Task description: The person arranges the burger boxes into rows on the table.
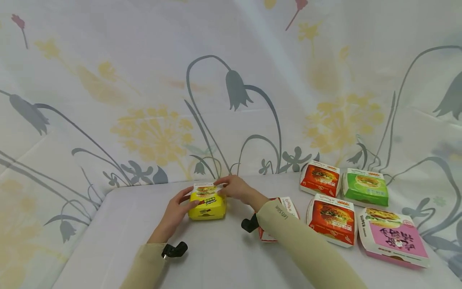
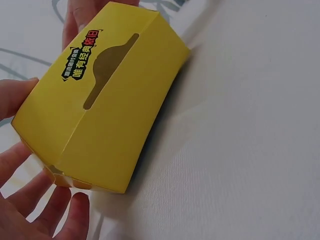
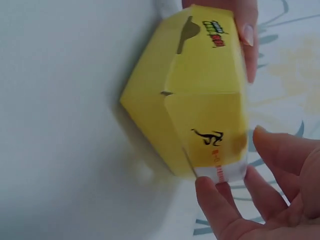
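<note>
A yellow cardboard burger box (image 1: pixel 207 205) with a burger picture and dark lettering stands on the white-covered table. At its left side, my left hand (image 1: pixel 179 206) holds it, thumb over the lid's edge and fingers along the side wall. My right hand (image 1: pixel 236 188) is around the far right corner. In the right wrist view its fingertips (image 3: pixel 204 184) meet the box's back edge, while the thumb lies close to the top edge. The left wrist view shows the box's front flap and tab slot, the lid closed.
Partly behind my right sleeve lies a red-and-white box (image 1: pixel 288 205). Further right stand two red burger boxes (image 1: pixel 320 178), a green one (image 1: pixel 366 187) and a pink one (image 1: pixel 394 237). Flower-printed cloth (image 1: pixel 159 100) hangs behind the table.
</note>
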A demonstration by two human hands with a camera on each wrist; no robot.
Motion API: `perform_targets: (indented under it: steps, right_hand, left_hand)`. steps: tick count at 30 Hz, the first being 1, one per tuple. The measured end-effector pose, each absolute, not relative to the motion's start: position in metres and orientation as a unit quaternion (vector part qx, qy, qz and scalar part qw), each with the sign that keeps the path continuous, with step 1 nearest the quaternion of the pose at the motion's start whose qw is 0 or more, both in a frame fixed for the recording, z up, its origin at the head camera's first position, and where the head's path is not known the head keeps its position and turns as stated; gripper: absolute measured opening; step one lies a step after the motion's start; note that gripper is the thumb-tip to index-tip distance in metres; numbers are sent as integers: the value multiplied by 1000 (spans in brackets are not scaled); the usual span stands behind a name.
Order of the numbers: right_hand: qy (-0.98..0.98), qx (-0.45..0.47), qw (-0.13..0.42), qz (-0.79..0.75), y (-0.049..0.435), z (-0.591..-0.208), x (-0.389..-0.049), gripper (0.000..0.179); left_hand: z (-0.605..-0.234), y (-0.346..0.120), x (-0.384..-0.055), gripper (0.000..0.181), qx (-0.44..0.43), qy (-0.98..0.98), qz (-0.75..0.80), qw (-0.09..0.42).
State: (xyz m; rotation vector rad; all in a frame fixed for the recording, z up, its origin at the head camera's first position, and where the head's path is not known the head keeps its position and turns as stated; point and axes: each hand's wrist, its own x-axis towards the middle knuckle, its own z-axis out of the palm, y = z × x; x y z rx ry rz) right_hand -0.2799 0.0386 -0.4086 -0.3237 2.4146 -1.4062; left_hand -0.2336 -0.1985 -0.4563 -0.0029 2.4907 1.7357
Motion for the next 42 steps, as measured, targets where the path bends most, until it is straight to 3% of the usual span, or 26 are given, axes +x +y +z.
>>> perform_targets:
  steps: [12,33,42]
  right_hand:
    - [845,-121,143,-501,24,-419,-272,35]
    - [836,-48,36,-545,-12,-438,-250,47]
    - [816,-14,33,-577,-19,-441,-241,46]
  left_hand:
    - [-457,-212,-233,62,-13,812,580,58]
    - [-456,-228,-223,59,-25,796,603,57]
    - [-457,-231,-221,54,-48,789,610,52]
